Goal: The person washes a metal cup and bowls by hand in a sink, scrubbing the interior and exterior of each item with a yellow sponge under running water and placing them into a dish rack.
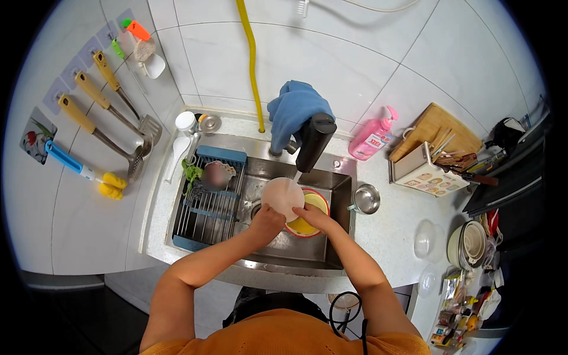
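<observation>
A pale pinkish round bowl [283, 198] is tilted over the sink, under a thin stream of water from the black faucet [317, 141]. My left hand [268, 222] is closed at its near left edge. On the near right rim, my right hand [313, 216] grips the bowl with its fingertips. Below and to the right stands a red-rimmed enamel basin [315, 200] with a yellow inside, partly hidden by the bowl and my right hand.
Across the sink's left side lies a drying rack [201, 228] holding green leaves [190, 173] and a round dish [218, 176]. A blue cloth [299, 106] drapes behind the faucet. To the right are a pink pump bottle [373, 137], a small metal bowl [367, 199] and a chopstick holder [425, 171].
</observation>
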